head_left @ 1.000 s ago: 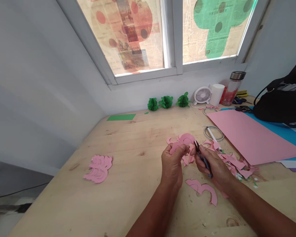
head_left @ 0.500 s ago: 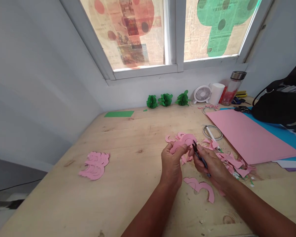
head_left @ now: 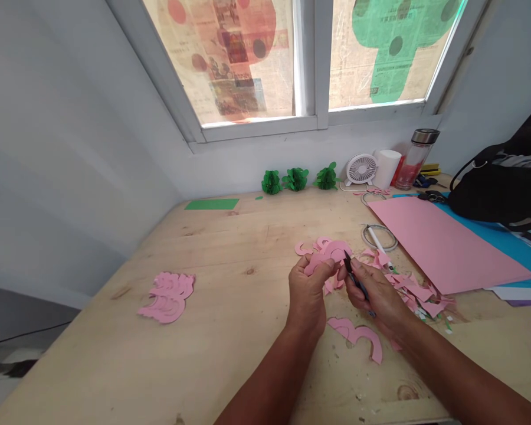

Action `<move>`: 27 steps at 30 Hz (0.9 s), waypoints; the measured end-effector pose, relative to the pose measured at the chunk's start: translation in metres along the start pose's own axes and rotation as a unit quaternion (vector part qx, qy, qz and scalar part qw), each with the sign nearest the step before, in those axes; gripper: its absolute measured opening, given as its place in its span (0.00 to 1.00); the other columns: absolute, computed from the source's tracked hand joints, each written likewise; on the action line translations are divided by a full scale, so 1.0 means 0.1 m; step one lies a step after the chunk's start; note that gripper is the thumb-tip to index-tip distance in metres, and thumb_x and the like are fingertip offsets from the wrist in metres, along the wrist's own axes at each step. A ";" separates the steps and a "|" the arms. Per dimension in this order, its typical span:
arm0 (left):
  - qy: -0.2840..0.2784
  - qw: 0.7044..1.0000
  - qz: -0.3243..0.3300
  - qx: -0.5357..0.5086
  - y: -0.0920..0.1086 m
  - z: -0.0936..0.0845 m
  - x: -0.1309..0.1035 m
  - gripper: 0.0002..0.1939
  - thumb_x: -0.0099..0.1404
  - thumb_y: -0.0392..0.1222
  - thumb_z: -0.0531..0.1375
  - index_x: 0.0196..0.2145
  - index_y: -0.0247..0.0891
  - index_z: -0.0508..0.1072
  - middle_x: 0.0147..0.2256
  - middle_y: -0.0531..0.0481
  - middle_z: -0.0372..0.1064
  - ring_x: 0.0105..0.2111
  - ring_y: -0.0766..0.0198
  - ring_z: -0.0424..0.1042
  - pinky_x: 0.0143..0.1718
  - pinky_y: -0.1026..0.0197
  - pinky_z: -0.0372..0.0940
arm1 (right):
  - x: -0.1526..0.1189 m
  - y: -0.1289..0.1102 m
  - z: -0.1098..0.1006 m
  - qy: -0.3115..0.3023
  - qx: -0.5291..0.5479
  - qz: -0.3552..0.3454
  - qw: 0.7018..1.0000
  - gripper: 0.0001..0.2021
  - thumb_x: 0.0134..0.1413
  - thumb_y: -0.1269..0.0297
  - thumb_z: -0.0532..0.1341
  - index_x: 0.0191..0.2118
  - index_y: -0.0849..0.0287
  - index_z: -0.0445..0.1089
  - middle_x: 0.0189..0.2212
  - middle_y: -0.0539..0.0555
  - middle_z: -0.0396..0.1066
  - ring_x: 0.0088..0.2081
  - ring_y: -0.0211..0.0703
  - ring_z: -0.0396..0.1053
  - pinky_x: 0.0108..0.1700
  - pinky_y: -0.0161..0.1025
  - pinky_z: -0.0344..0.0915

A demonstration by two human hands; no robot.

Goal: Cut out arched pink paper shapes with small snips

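Observation:
My left hand (head_left: 308, 289) pinches a curvy pink paper cutout (head_left: 337, 249) between thumb and fingers. A drawn or cut curved line shows on that paper. In my right hand (head_left: 374, 295) are small dark scissors (head_left: 357, 282), their narrow tips at the cutout's right edge. Fingers hide part of the handles. Below the hands lies a curved pink paper strip (head_left: 369, 336) with a half-round end. Pink paper scraps (head_left: 418, 289) are heaped right of and behind my hands. At the left of the table rests a stack of scalloped pink paper cutouts (head_left: 168, 297).
Pink sheets (head_left: 442, 245) lie over blue paper (head_left: 507, 245) at the right, beside a black bag (head_left: 500, 192). A white pen (head_left: 377, 242) crosses a wire coil. Green paper ornaments (head_left: 296, 179), a small fan (head_left: 361, 170) and a glass bottle (head_left: 418, 160) line the wall.
My hands hold almost the same position at the pink paper. The scissor tips look slightly closer together. The whole view has shifted a little.

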State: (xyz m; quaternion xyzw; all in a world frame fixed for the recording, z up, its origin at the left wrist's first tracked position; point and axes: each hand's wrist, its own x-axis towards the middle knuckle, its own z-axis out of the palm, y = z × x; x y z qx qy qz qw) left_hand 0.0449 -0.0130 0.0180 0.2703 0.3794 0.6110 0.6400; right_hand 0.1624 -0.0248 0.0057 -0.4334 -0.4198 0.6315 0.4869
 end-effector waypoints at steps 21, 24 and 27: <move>-0.004 1.000 -0.004 -0.003 0.01 0.00 0.00 0.09 0.49 0.38 0.66 0.27 0.33 0.71 0.25 0.50 0.70 0.28 0.66 0.69 0.39 0.59 0.63 | 0.01 0.01 -0.01 0.001 -0.004 0.003 1.000 0.20 0.55 0.45 0.55 0.27 0.60 0.66 0.13 0.42 0.50 0.14 0.29 0.41 0.16 0.29 0.39; -0.005 1.000 -0.005 -0.004 0.01 0.00 0.00 0.09 0.49 0.38 0.66 0.26 0.33 0.71 0.25 0.50 0.70 0.28 0.65 0.69 0.39 0.58 0.63 | 0.00 0.00 0.00 0.002 -0.004 0.002 1.000 0.20 0.56 0.47 0.55 0.26 0.60 0.65 0.12 0.42 0.50 0.15 0.29 0.41 0.16 0.29 0.39; -0.007 1.000 -0.005 -0.001 0.02 -0.01 -0.01 0.08 0.50 0.37 0.66 0.27 0.33 0.71 0.26 0.49 0.71 0.29 0.65 0.69 0.40 0.58 0.63 | -0.01 0.01 0.00 0.002 -0.006 0.001 1.000 0.20 0.57 0.48 0.54 0.25 0.60 0.64 0.12 0.42 0.49 0.15 0.29 0.41 0.16 0.29 0.39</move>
